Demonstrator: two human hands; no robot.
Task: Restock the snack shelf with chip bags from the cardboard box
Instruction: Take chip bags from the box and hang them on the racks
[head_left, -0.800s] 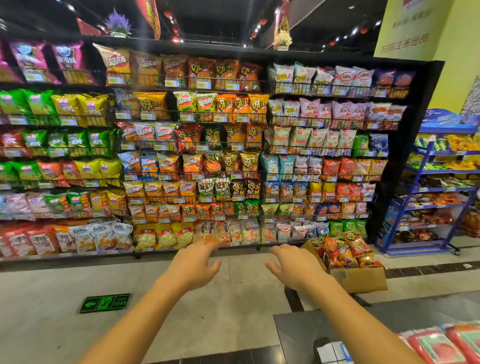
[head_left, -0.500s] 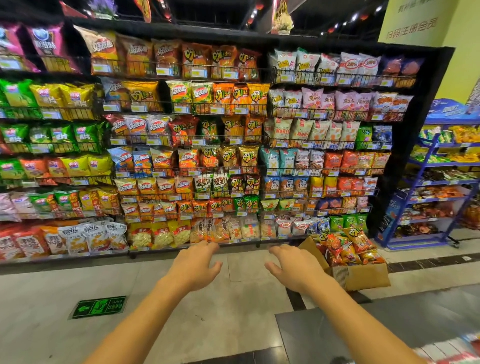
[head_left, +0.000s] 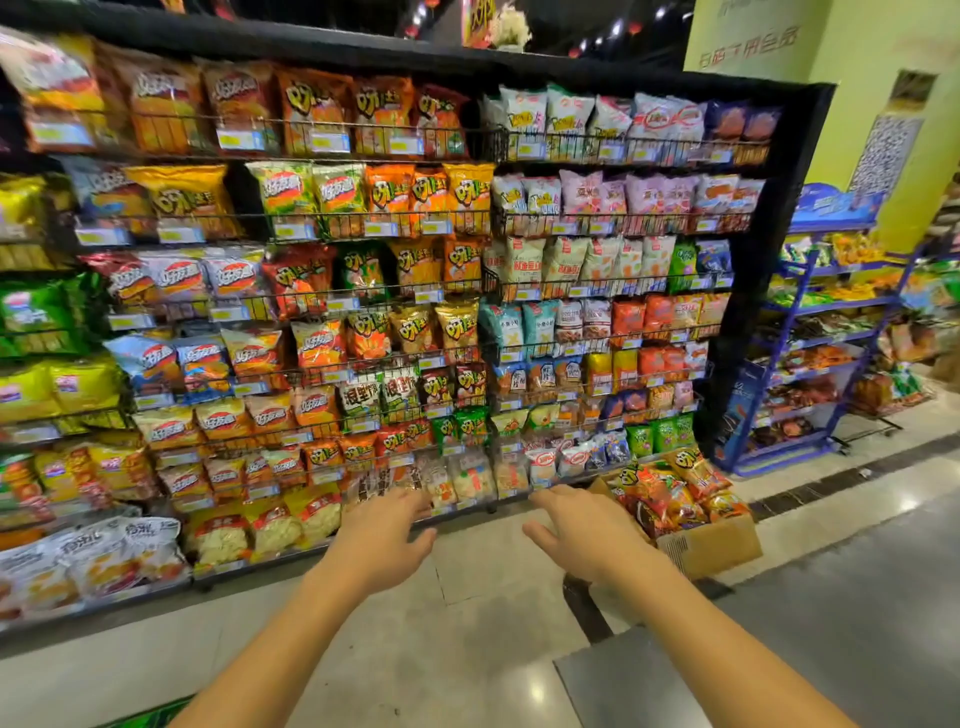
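Both hands are reaching forward empty: left hand (head_left: 382, 540) and right hand (head_left: 582, 535) with fingers loosely spread, holding nothing. The box (head_left: 711, 545) of bags (head_left: 670, 493) is sitting on the floor beside the shelf (head_left: 363, 291), right of the right hand.

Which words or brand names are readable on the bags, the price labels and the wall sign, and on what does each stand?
"呀!土豆": on the orange bag, top row.
"好友趣": on the green bag, second row.
Price labels: too small to read.
Wall sign: blurred, not readable.
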